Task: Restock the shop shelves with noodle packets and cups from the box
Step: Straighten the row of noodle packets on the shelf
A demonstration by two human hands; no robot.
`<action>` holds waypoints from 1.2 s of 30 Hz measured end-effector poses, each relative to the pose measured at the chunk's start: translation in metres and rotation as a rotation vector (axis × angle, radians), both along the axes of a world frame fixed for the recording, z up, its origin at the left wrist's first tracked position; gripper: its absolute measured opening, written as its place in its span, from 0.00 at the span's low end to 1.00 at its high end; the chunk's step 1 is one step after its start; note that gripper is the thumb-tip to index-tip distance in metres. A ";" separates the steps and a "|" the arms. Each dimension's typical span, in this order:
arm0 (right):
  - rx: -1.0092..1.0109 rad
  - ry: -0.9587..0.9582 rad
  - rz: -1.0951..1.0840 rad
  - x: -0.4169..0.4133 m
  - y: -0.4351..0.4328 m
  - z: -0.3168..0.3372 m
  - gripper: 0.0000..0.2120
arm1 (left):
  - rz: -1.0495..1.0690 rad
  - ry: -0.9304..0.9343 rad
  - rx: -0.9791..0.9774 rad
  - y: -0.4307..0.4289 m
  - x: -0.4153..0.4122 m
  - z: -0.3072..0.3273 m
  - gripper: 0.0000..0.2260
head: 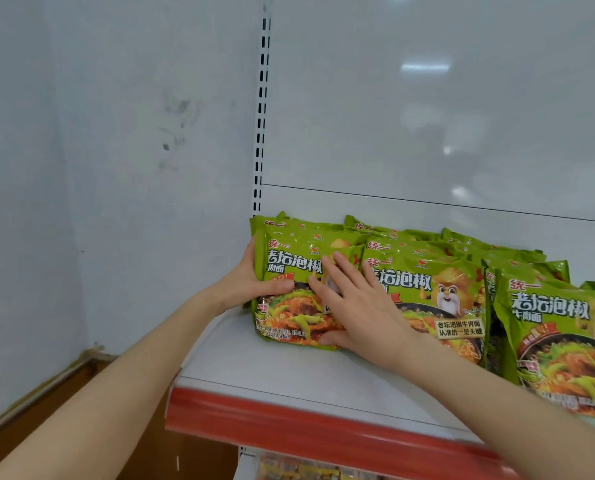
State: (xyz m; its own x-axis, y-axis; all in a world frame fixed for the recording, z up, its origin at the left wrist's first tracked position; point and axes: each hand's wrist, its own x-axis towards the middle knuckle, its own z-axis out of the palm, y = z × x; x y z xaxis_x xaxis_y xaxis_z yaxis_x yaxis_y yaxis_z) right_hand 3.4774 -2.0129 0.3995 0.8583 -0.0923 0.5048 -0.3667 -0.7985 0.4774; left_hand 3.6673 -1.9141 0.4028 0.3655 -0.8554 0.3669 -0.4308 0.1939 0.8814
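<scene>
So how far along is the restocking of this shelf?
Done: rows of green noodle packets stand on the shelf. In hand: the left hand grips the leftmost front packet by its edge while the right hand presses flat on its face. Left: no cups are on this shelf, and the box is out of view, so remaining stock cannot be told.

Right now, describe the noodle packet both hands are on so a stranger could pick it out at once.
On the white shelf with the red front strip, green noodle packets stand in rows. Take the row nearest the slotted upright, at the left end. Its front packet alone has a left hand gripping its edge and a right hand flat on its face.
</scene>
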 end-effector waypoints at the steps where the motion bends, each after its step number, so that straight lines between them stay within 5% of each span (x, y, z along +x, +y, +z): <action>1: -0.002 -0.006 0.001 0.000 0.001 0.000 0.46 | 0.013 0.038 -0.008 0.000 0.003 0.000 0.58; 4: 0.001 -0.023 0.004 -0.001 0.001 -0.001 0.47 | 0.021 0.142 0.010 -0.007 0.012 0.004 0.68; 7: -0.009 -0.034 -0.002 0.001 0.000 -0.002 0.46 | 0.010 0.101 0.010 -0.017 0.010 0.006 0.66; 15: -0.012 -0.036 -0.009 0.002 0.000 -0.002 0.45 | 0.050 0.021 -0.003 -0.007 0.005 0.012 0.37; 20: -0.034 -0.019 -0.025 0.002 0.001 -0.003 0.47 | -0.059 -0.066 0.124 0.011 0.007 -0.010 0.58; 28: 0.046 0.001 -0.007 0.008 0.006 0.000 0.44 | 0.082 -0.193 0.109 0.007 0.002 -0.012 0.56; 32: 0.167 -0.072 0.068 -0.022 0.003 0.017 0.41 | 0.347 -0.389 0.009 0.018 -0.018 -0.008 0.59; 36: 0.226 0.010 -0.151 -0.079 -0.012 0.027 0.41 | 0.604 -0.909 0.151 0.026 -0.061 -0.009 0.55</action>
State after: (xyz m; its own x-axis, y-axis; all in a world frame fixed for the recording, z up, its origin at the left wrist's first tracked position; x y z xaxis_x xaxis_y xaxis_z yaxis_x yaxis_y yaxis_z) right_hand 3.3986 -2.0252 0.4260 0.8310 -0.3288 0.4487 -0.4859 -0.8217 0.2977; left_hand 3.6060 -1.8885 0.3939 0.3857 -0.6854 0.6176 -0.9182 -0.3507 0.1842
